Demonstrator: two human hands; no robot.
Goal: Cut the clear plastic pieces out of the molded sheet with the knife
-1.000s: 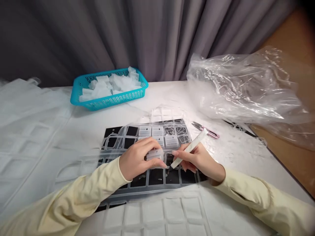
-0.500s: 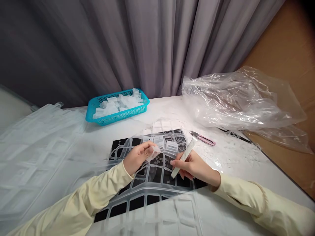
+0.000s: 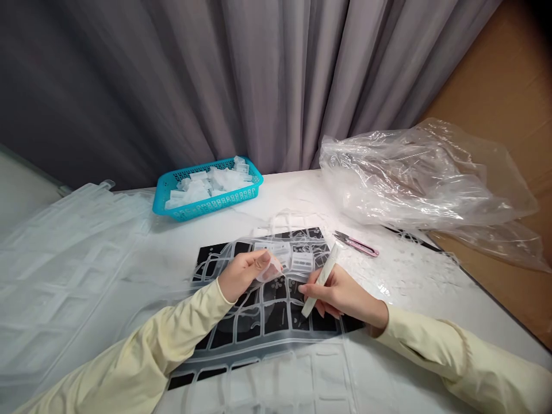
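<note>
Pinched between my left thumb and fingers is a small translucent plastic piece (image 3: 269,270). My left hand (image 3: 241,274) holds it above a clear, soft-looking sheet with a grid of frames (image 3: 263,307), which lies over a black mat (image 3: 222,333). My right hand (image 3: 332,290) is closed round a slim craft knife (image 3: 322,278) with a flat off-white handle; its thin tip points down and left over the sheet. Between the hands, several small clear offcuts lie on the mat. Just beyond my left hand, similar translucent pieces (image 3: 302,262) rest on the sheet.
A turquoise basket (image 3: 207,208) of translucent pieces stands at the back left. Pink-handled thread snips (image 3: 357,244) lie behind my right hand, near scattered clear scraps. A crumpled clear plastic bag (image 3: 414,178) is at the back right, and stacked translucent sheets (image 3: 52,287) fill the left side.
The piece in my left hand has turned and now shows a broader face. The gridded sheet has shifted over the mat. My right hand and the knife have barely moved.
</note>
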